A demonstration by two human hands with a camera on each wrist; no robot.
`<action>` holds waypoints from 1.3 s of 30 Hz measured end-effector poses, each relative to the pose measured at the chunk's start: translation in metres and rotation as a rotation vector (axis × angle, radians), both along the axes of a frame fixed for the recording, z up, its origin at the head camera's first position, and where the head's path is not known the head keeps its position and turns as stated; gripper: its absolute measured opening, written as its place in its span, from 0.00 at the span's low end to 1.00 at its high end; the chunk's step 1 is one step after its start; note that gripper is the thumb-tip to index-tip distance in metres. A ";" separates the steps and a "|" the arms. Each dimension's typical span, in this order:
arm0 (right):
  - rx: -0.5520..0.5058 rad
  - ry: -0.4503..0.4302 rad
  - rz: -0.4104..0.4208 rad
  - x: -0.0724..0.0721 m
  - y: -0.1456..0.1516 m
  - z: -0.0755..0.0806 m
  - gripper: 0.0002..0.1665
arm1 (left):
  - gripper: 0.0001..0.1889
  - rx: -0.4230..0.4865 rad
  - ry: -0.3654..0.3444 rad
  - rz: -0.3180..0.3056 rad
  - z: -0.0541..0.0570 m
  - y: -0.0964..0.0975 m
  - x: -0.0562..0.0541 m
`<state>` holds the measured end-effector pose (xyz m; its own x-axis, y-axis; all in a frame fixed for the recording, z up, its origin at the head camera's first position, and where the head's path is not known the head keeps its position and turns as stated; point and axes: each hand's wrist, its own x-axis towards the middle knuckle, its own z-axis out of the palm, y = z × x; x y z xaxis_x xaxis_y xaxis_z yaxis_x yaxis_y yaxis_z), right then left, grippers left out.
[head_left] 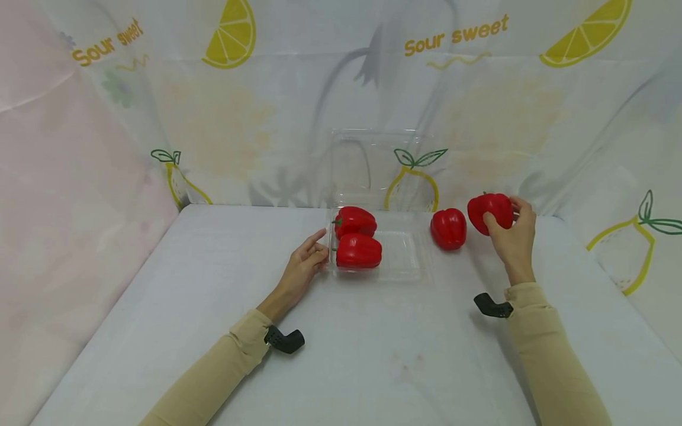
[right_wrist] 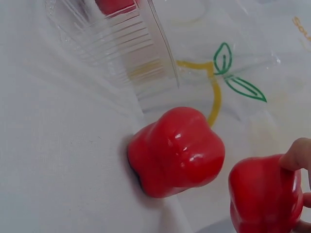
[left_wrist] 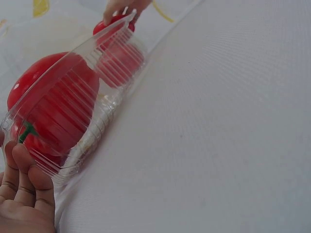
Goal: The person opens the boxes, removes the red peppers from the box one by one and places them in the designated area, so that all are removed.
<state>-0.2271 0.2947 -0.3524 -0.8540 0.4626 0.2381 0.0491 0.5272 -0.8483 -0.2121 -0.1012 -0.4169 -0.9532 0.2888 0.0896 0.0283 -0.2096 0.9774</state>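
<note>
My right hand [head_left: 514, 239] grips a red bell pepper [head_left: 489, 212] between thumb and fingers, at the right of the table. Just left of it another red bell pepper [head_left: 449, 229] lies on the table, seen large in the right wrist view. A clear plastic clamshell box [head_left: 407, 272] stands open, its lid [head_left: 351, 168] raised at the back. Two red bell peppers [head_left: 359, 251] lie in its left half, stems pointing left. My left hand [head_left: 301, 269] touches the box's left wall, fingers fairly straight against the ribbed plastic [left_wrist: 68, 109].
A white cloth covers the table [head_left: 341, 355]. Behind it hangs a printed curtain [head_left: 298, 106] with lemons and lettering, close to the table's back edge. Each sleeve carries a black wrist device [head_left: 285, 341].
</note>
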 end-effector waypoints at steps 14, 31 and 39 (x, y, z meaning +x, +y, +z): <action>-0.030 -0.096 0.000 -0.002 0.004 -0.007 0.40 | 0.28 0.012 0.000 0.000 0.000 0.000 0.001; -0.031 -0.152 0.044 -0.004 0.010 -0.020 0.42 | 0.28 0.006 -0.003 0.000 -0.002 -0.001 -0.001; -0.011 -0.167 0.061 -0.006 0.010 -0.026 0.43 | 0.28 0.006 0.000 0.003 -0.001 0.000 -0.001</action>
<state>-0.2327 0.3050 -0.3784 -0.9080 0.4101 0.0859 0.1576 0.5244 -0.8367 -0.2132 -0.1012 -0.4183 -0.9542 0.2849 0.0911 0.0287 -0.2157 0.9760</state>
